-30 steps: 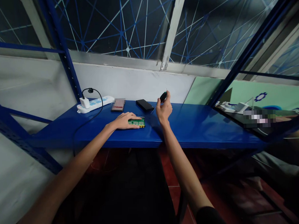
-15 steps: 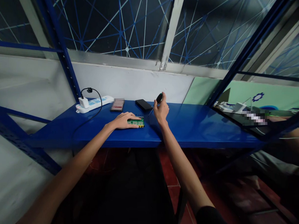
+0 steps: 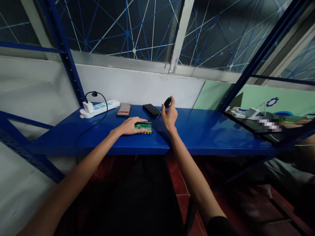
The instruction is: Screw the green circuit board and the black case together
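Observation:
On the blue tabletop (image 3: 199, 130), my left hand (image 3: 126, 127) grips a green circuit board (image 3: 145, 126) by its long edges, fingers along the far side and thumb along the near side. The board has a yellow-and-black near edge. My right hand (image 3: 170, 117), to the right of the board, is wrapped round the dark handle of a screwdriver (image 3: 167, 103). Its thin shaft slants down and left, and the tip is apart from the board. Just behind the shaft lies a flat black box-shaped device (image 3: 151, 110).
A flat rectangular item with a blurred label (image 3: 124, 110) lies at the back. Left of it is a white power strip (image 3: 100, 109) with a plugged-in adapter and black cable (image 3: 92, 128). At far right, another person's hand (image 3: 297, 123) is near a dark device. Blue shelf posts (image 3: 70, 76) frame the table.
My left fingers have shifted to the board's far edge, and more of its green face shows now. My right hand and the screwdriver have barely moved.

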A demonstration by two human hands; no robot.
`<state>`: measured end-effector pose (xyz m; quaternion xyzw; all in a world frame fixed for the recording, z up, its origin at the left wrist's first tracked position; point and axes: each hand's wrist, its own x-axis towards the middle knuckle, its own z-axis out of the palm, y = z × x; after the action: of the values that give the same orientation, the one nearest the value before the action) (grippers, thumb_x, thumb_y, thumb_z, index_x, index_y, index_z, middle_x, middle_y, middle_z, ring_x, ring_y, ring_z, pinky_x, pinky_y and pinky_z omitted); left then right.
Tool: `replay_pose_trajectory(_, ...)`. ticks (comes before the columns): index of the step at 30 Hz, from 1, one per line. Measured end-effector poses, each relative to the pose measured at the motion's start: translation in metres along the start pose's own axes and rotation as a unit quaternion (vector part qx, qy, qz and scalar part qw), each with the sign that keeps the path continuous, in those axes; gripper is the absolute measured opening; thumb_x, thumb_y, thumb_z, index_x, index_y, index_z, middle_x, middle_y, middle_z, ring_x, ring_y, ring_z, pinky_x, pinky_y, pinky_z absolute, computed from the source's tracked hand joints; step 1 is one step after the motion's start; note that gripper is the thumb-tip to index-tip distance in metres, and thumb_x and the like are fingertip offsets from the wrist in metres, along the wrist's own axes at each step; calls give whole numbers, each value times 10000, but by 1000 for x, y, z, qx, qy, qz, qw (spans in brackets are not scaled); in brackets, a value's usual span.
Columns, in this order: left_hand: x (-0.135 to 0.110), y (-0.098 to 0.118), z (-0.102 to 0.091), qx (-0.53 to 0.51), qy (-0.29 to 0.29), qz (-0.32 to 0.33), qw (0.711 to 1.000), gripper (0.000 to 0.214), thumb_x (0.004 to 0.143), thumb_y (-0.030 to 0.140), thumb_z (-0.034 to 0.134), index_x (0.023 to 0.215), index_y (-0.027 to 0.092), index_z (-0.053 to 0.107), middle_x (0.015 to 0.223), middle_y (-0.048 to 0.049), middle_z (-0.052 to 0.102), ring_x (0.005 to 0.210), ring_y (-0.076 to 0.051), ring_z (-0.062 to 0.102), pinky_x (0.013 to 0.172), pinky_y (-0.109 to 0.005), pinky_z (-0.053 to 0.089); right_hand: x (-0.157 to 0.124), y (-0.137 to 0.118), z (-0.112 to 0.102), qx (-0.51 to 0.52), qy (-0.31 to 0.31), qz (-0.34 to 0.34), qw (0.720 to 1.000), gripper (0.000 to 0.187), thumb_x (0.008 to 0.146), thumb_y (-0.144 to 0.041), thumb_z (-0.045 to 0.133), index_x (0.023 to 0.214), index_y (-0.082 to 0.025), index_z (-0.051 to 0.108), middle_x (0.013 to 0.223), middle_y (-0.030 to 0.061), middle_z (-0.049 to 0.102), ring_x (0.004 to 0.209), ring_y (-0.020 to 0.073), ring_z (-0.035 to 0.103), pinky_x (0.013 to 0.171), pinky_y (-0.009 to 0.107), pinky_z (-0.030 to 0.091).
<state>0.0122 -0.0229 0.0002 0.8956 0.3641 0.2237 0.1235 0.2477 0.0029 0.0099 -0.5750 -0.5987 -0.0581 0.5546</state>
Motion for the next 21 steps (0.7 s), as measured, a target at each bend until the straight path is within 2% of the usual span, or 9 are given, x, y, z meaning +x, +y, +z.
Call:
replay_pose_trajectory(4,2,-3,3,-15,77,13,997,502,857,580,593,1187,215,689,1156,-102,682,1049,-242,628,941,-379,464,-1,-2,2,94,15,24,995,637,916,-434,471,1489,-211,304,829,73,690,659,216,647,684,378,493)
replay_pose_trajectory(8,2,-1,4,-30,117,26,992,387,844,499,644,1068,197,736,1064,-99,715,973,-229,657,900,-374,496,-2,-5,8,204,-11,63,977,697,893,-503,504,1485,-205,287,782,47,662,534,165,623,544,311,487)
replay_pose_trajectory(13,4,0,3,-39,129,26,991,337,826,453,670,1024,195,755,1046,-102,728,950,-234,668,892,-387,512,-4,-10,12,264,-56,81,959,754,865,-528,536,1495,-216,264,728,20,634,513,161,617,454,274,462)
replay_pose_trajectory(21,5,-2,5,-53,136,32,989,310,830,439,670,988,190,763,1031,-101,732,955,-231,673,889,-381,520,-7,-20,7,268,-75,93,956,749,855,-488,563,1489,-207,278,707,11,622,507,163,615,446,272,453)
